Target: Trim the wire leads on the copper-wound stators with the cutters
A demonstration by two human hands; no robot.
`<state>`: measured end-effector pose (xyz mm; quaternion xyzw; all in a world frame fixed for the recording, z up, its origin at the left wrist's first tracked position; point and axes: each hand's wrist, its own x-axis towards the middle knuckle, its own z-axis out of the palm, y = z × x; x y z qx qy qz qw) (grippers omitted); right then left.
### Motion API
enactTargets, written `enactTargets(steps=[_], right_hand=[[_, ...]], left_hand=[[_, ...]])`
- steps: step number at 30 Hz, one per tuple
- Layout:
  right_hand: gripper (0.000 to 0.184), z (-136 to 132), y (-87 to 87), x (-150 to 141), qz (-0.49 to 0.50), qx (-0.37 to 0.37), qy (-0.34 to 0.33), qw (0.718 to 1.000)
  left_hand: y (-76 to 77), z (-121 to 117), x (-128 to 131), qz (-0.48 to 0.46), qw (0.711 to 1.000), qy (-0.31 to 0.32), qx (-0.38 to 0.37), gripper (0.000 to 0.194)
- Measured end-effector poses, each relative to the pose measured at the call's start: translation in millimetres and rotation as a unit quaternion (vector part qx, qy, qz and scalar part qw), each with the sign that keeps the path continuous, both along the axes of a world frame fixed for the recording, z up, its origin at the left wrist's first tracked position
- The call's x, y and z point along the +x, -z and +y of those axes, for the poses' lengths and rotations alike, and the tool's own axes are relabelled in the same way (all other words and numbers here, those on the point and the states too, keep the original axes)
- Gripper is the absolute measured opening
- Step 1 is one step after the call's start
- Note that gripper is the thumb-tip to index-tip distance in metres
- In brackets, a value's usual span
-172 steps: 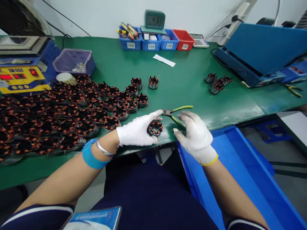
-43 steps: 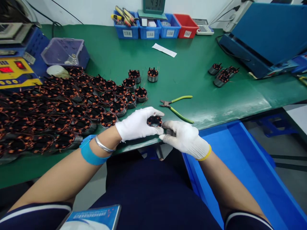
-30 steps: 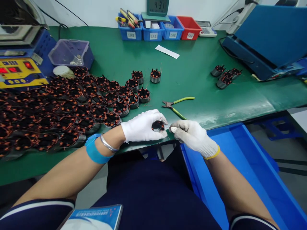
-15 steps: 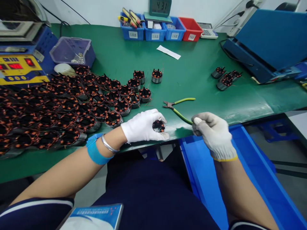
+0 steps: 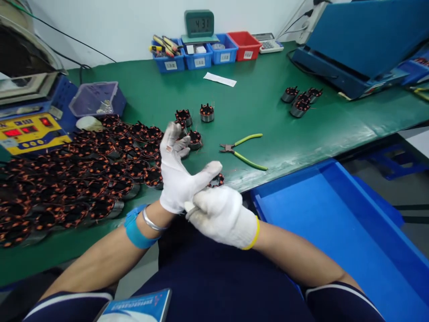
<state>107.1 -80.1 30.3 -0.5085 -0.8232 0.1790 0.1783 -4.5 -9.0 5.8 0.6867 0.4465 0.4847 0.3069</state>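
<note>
My left hand (image 5: 181,172), in a white glove, is open with its fingers up and its thumb spread to the right. My gloved right hand (image 5: 223,214) is closed at the wrist of the left one, its fingers pinching the edge of that glove; the fingertips are partly hidden. Just behind both hands a wound motor stator (image 5: 217,180) sits on the table edge, mostly covered. Green-handled cutting pliers (image 5: 231,147) lie with their handles apart, beyond my right hand. A small stator (image 5: 195,140) stands just past the left fingers.
Many copper-wound stators (image 5: 97,170) crowd the green table's left side; several more (image 5: 299,105) stand at the right. Blue tool bins (image 5: 170,66), a red bin (image 5: 248,46) and a clock (image 5: 199,23) line the back. A blue tray (image 5: 301,201) is below the table edge.
My left hand has let go of the stator and risen with spread fingers. My right hand has left the pliers' handle and moved left to the left glove's edge. The view has shifted.
</note>
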Motion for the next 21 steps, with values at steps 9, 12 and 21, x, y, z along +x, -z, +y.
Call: enactTargets(steps=[9,12,21], right_hand=[[0.044,0.2,-12.4,48.2,0.021,0.2,-0.054,0.978],[0.078,13.9,-5.7,81.1,0.017,0.207,0.054,0.977],[0.048,25.6,7.0,85.4,-0.014,-0.107,0.074,0.991]], left_hand=[[-3.9,15.0,-13.3,-0.032,0.978,0.204,-0.022,0.085],[-16.8,9.1,-15.9,0.124,0.949,0.288,-0.042,0.094],[-10.8,4.1,-5.8,0.233,0.937,0.24,-0.099,0.054]])
